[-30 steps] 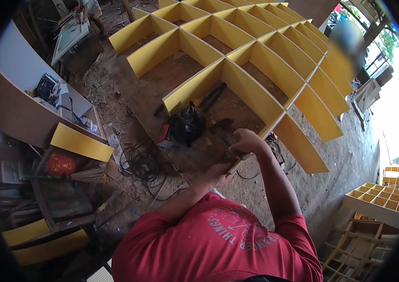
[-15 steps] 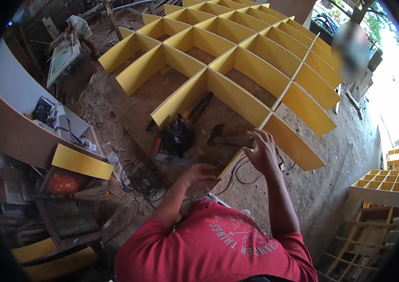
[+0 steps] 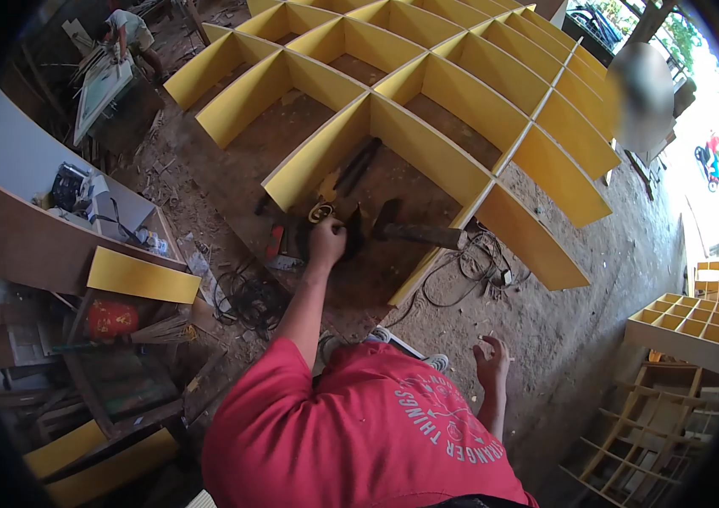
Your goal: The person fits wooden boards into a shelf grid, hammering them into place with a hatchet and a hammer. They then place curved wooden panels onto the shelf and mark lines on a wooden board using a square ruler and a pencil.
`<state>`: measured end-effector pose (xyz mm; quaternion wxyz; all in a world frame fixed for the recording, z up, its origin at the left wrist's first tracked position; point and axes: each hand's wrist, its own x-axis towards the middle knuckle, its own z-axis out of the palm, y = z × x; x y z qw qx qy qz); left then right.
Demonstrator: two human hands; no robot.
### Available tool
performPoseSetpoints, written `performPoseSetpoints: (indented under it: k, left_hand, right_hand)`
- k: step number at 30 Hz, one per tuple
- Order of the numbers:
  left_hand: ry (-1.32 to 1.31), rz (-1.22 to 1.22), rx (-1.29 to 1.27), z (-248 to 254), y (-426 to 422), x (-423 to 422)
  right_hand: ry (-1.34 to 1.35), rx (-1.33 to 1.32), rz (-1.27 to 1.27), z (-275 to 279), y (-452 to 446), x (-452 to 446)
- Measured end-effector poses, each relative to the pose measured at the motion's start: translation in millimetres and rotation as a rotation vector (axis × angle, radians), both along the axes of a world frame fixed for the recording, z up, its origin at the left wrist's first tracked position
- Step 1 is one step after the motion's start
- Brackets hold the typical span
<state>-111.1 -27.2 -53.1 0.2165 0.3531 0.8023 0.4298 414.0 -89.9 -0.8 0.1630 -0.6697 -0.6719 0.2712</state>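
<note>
My left hand [image 3: 326,241] reaches over a black plastic bag [image 3: 353,233] on the brown board, its fingers pressed together; whatever they grip is too hidden to name. Just beyond it lies a yellow roll [image 3: 320,211]. A hammer [image 3: 419,234] lies on the board inside the front of the yellow lattice frame [image 3: 436,152], its handle end by the frame's edge. My right hand [image 3: 492,362] hangs over the floor at the lower right, fingers apart and holding nothing. A red and grey tool [image 3: 276,243] lies left of the bag.
Cables [image 3: 478,258] lie on the floor below the frame. More cables [image 3: 254,300] and a red bucket [image 3: 111,318] are at left. A person [image 3: 129,38] bends over a panel at the upper left. Small lattice frames [image 3: 690,322] stand at right.
My left hand has moved forward from the frame's near edge to the black bag. My right hand has let go of the hammer and drawn back to the lower right.
</note>
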Motion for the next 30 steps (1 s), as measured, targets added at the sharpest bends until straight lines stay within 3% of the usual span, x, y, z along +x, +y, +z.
performPoseSetpoints:
  k: [5,9,12,14,16,18,20,22,28,30]
  left_hand:
    - [-0.202,-0.414,0.055,47.4,-3.8,53.5]
    - [-0.281,-0.527,0.077,68.9,-7.7,64.8]
    - [-0.250,-0.450,0.092,70.0,-8.2,41.2]
    - [-0.122,-0.141,-0.010,52.1,-8.8,11.1]
    - [-0.006,0.137,0.017,-0.6,-15.9,-23.6]
    - [0.549,0.275,-0.216,-32.8,-25.8,-50.0]
    - [0.650,0.497,-0.122,-129.0,-11.6,-100.3]
    - [0.443,0.509,-0.290,-75.5,-7.3,-100.4]
    - [0.247,0.226,-0.517,-54.7,2.6,-149.3]
    - [0.250,0.244,-0.477,-44.7,4.1,-147.8]
  right_hand:
    - [0.022,-0.037,0.004,-4.0,-12.6,-7.3]
    - [-0.003,-0.065,0.034,-3.7,-10.4,-14.5]
    - [-0.022,-0.088,0.068,-1.3,-8.1,-18.1]
    - [-0.038,-0.089,0.077,0.9,-11.6,-17.9]
    - [-0.054,-0.066,0.074,2.1,-13.8,-17.8]
    - [-0.058,-0.050,0.082,-6.6,-18.9,-13.1]
    - [-0.076,-0.113,0.116,-7.1,-21.9,-12.9]
    - [-0.072,-0.121,0.152,-3.8,-25.7,-17.0]
    - [0.011,-0.234,0.152,-2.2,-22.6,-25.2]
    - [0.006,-0.258,0.169,-6.3,-23.8,-21.9]
